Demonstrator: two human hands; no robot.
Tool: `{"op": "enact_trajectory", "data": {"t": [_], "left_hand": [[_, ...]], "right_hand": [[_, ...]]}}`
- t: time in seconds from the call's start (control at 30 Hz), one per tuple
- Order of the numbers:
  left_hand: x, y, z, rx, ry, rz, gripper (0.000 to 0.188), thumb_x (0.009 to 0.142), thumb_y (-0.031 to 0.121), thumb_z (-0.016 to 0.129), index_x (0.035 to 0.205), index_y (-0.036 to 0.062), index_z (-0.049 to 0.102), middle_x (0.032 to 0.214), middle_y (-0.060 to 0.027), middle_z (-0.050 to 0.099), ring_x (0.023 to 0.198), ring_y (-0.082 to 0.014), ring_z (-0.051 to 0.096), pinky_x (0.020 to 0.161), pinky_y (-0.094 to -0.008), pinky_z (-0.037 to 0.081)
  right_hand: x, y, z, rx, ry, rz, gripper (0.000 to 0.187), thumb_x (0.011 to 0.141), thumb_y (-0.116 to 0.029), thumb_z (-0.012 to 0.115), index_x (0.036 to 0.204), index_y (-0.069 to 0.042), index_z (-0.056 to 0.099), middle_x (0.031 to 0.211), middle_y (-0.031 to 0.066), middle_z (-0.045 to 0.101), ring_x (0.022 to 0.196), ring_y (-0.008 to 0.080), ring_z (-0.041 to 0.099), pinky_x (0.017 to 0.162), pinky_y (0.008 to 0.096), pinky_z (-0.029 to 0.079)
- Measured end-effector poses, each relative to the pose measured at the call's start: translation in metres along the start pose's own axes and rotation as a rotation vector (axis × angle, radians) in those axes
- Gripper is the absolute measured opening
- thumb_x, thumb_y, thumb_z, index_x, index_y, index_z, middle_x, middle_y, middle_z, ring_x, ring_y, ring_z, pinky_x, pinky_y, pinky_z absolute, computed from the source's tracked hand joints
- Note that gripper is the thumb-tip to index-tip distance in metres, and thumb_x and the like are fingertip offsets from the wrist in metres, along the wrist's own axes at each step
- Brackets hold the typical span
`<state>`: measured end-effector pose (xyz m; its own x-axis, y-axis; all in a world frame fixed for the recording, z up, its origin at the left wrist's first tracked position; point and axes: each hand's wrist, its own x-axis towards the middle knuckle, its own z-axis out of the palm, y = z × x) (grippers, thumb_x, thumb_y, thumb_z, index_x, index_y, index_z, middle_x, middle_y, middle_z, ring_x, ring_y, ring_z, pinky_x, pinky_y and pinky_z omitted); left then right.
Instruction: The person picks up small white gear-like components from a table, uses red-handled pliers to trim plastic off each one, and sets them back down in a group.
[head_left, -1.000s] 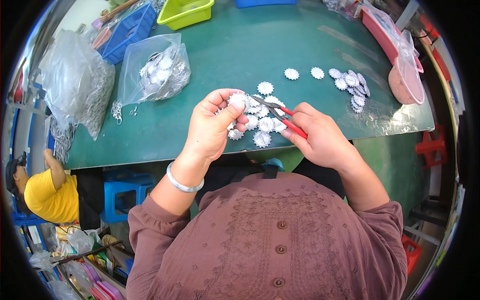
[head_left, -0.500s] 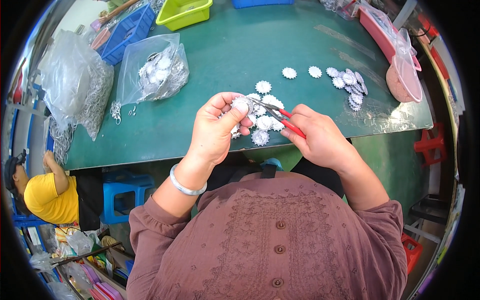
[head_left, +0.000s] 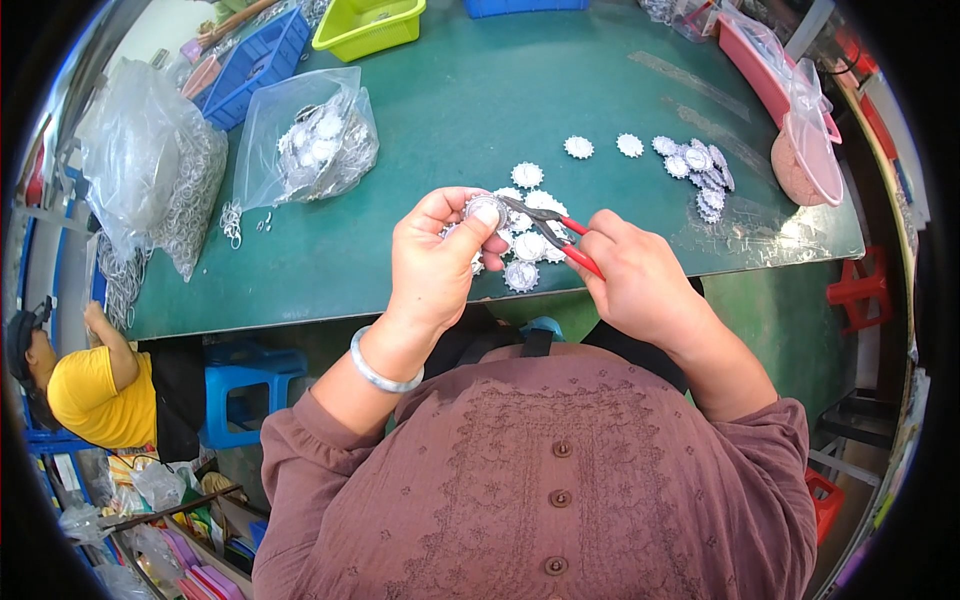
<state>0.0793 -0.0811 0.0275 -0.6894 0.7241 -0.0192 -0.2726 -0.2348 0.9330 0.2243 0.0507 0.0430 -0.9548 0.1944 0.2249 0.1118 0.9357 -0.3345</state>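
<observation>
My left hand (head_left: pixel 435 255) pinches a silver, gear-edged metal disc (head_left: pixel 486 210) between thumb and fingers. My right hand (head_left: pixel 640 265) is wrapped round the red handles of a pair of pliers (head_left: pixel 552 226). The dark jaws of the pliers reach to the right edge of the held disc; whether they grip anything there is too small to tell. Several similar loose discs (head_left: pixel 527 246) lie on the green table (head_left: pixel 440 130) under and around my hands, partly hidden by them. Two more single discs (head_left: pixel 579 147) lie farther off, beside a heaped pile of discs (head_left: pixel 700 170) to the right.
At the left stand a clear bag of discs (head_left: pixel 325 150) and a large bag of metal rings (head_left: pixel 185 190). Blue (head_left: pixel 255 70) and lime (head_left: pixel 370 30) bins sit at the back; a pink basket (head_left: pixel 805 165) is at the right edge. A person in yellow (head_left: pixel 105 395) is at far left.
The handles of the pliers have spread wider and the jaws have shifted slightly on the disc's edge. My left wrist has moved a little to the right.
</observation>
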Motion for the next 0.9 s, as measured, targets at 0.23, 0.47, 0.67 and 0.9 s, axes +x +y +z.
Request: {"op": "enact_trajectory", "data": {"t": [0.23,0.47,0.67,0.9], "left_hand": [[0.003,-0.004,-0.004,-0.039,0.001,-0.04,0.013,0.083,0.007,0.057,0.094,0.0007,0.054,0.08,-0.0076,0.059,0.063,-0.0125,0.057,0.052,-0.0231,0.046],[0.001,0.002,-0.003,-0.22,0.021,-0.203,0.019,0.088,0.012,0.047,0.105,0.0019,0.048,0.1,-0.0131,0.058,0.084,-0.0196,0.06,0.069,-0.0278,0.051],[0.0,0.002,-0.004,-0.349,-0.004,-0.267,0.026,0.092,0.018,0.036,0.11,0.0005,0.046,0.111,-0.0181,0.053,0.095,-0.0256,0.057,0.078,-0.0329,0.05],[-0.001,0.001,-0.01,-0.471,-0.014,-0.289,0.031,0.093,0.022,0.034,0.111,-0.001,0.045,0.114,-0.0194,0.052,0.1,-0.0281,0.055,0.082,-0.035,0.05]], "right_hand": [[0.004,0.0,-0.005,0.136,-0.056,0.061,0.02,0.079,-0.019,0.057,0.075,0.0,0.054,0.076,0.0144,0.049,0.072,0.0323,0.054,0.063,0.04,0.044],[0.005,0.021,-0.015,0.312,0.062,0.187,0.024,0.083,-0.021,0.056,0.074,0.001,0.053,0.076,0.0145,0.048,0.071,0.0329,0.049,0.062,0.0384,0.039],[0.003,0.023,-0.011,0.409,0.111,0.168,0.022,0.083,-0.019,0.055,0.077,0.002,0.055,0.077,0.0147,0.048,0.071,0.0313,0.048,0.063,0.0371,0.039],[0.003,0.023,-0.008,0.419,0.115,0.178,0.021,0.083,-0.018,0.056,0.077,0.002,0.055,0.077,0.0139,0.048,0.071,0.0301,0.048,0.063,0.0363,0.039]]}}
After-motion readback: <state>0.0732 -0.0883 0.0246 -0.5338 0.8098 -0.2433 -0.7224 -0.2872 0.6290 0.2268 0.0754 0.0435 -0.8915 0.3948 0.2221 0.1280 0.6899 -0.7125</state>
